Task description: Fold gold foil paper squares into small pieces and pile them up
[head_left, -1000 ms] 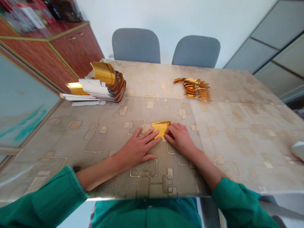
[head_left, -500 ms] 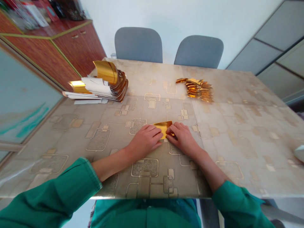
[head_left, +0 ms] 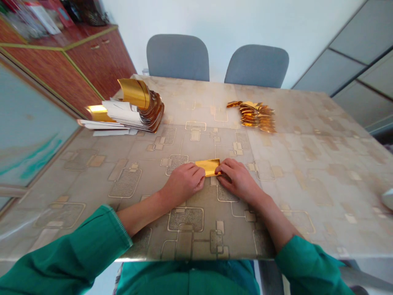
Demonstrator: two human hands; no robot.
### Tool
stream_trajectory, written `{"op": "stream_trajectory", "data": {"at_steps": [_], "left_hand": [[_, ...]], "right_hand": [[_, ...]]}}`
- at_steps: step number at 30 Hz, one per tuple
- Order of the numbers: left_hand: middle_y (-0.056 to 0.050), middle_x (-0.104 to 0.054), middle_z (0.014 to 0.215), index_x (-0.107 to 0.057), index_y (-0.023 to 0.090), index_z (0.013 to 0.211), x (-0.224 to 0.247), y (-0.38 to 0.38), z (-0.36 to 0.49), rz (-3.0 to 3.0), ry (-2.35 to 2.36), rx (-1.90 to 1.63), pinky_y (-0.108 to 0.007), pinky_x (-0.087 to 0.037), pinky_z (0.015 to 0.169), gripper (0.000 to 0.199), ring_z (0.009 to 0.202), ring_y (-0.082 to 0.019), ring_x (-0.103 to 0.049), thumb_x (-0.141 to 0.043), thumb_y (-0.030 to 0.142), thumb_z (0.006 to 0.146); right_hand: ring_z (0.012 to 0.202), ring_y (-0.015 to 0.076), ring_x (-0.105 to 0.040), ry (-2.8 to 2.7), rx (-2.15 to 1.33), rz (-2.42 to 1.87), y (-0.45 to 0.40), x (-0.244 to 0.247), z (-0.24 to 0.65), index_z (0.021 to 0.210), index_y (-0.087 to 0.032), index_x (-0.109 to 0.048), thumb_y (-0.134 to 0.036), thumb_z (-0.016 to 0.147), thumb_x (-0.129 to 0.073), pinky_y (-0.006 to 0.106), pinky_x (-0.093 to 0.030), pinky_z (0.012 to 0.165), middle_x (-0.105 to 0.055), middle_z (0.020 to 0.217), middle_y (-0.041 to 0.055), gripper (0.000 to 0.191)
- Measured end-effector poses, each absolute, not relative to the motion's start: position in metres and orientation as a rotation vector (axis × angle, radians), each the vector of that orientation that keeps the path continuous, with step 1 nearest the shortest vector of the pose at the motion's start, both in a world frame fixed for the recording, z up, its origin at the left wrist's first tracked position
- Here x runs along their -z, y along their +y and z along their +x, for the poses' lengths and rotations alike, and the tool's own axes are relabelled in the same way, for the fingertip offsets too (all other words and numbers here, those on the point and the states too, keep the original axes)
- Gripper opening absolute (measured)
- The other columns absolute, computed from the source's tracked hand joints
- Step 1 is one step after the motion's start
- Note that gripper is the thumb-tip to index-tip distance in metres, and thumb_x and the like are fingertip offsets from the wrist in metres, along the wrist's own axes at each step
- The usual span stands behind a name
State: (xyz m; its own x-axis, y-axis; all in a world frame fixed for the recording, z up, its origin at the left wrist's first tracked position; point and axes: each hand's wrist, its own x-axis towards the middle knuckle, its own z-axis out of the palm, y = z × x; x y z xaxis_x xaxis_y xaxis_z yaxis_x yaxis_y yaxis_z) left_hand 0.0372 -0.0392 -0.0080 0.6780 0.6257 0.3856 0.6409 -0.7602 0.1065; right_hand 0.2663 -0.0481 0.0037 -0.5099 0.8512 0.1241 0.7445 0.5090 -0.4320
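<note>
A small piece of gold foil paper [head_left: 209, 167], folded into a strip, lies on the table between my two hands. My left hand [head_left: 188, 178] is closed on its left end, fingers pressed together. At the right end, my right hand [head_left: 231, 174] pinches the paper between thumb and fingers. The undersides of the fingertips are hidden. Farther off at the right lies a row of folded gold foil pieces [head_left: 253, 114]. A stack of gold and white paper sheets [head_left: 135, 108], curled at its right side, sits at the back left.
A patterned cloth covers the table [head_left: 196, 143]. Beyond its far edge stand two grey chairs [head_left: 178, 57] against the wall. A wooden cabinet [head_left: 101, 61] is at the left, and a whitish object [head_left: 387, 198] is cut off at the right edge.
The gold paper now looks flatter and narrower, like a strip. My left hand has shifted slightly left along it; my right hand has barely moved.
</note>
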Motion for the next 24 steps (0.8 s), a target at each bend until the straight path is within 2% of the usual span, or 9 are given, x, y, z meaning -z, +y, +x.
{"op": "stream_trajectory", "data": {"at_steps": [3,8,14,19,24], "left_hand": [[-0.006,-0.068,0.081,-0.063,0.015,0.085,0.005,-0.043,0.034,-2.888,-1.101,0.64,-0.031,-0.051,0.074,0.017,0.08,-0.019,-0.063,-0.048,0.014,0.092],[-0.006,-0.068,0.087,-0.063,0.016,0.091,0.004,-0.047,0.027,-2.995,-1.116,0.676,-0.034,-0.052,0.077,0.012,0.086,-0.022,-0.062,-0.06,0.027,0.092],[-0.004,-0.072,0.091,-0.064,0.018,0.097,0.007,-0.044,0.025,-2.986,-1.404,0.89,-0.03,-0.053,0.076,0.008,0.082,-0.018,-0.066,-0.057,0.021,0.095],[-0.003,-0.072,0.091,-0.063,0.018,0.105,0.007,-0.042,0.028,-2.955,-1.584,0.797,-0.029,-0.053,0.074,0.012,0.081,-0.018,-0.068,-0.059,0.022,0.094],[-0.004,-0.071,0.095,-0.06,0.019,0.114,0.008,-0.042,0.03,-2.94,-1.622,0.741,-0.031,-0.053,0.076,0.02,0.084,-0.019,-0.067,-0.058,0.022,0.094]], "right_hand": [[0.095,0.019,-0.055,-2.431,-0.473,-1.282,-0.048,-0.005,0.269,0.094,-0.022,-0.062,-0.02,0.095,-0.055,0.031,-0.038,0.08,-0.063,0.1,0.0044,0.008],[0.091,0.0187,-0.056,-2.418,-0.536,-1.251,-0.05,-0.009,0.272,0.092,-0.022,-0.066,-0.021,0.095,-0.055,0.032,-0.037,0.079,-0.065,0.096,0.0035,0.011],[0.087,0.018,-0.057,-2.323,-0.648,-1.27,-0.047,-0.009,0.271,0.088,-0.021,-0.067,-0.026,0.095,-0.056,0.032,-0.039,0.077,-0.066,0.09,0.0031,0.014],[0.077,0.0177,-0.054,-2.266,-0.564,-1.41,-0.046,-0.004,0.265,0.084,-0.021,-0.067,-0.033,0.097,-0.054,0.031,-0.038,0.071,-0.061,0.077,0.0022,0.022],[0.076,0.0185,-0.052,-2.133,-0.476,-1.522,-0.045,0.003,0.26,0.074,-0.021,-0.062,-0.034,0.091,-0.062,0.031,-0.036,0.068,-0.058,0.075,0.002,0.022]]}}
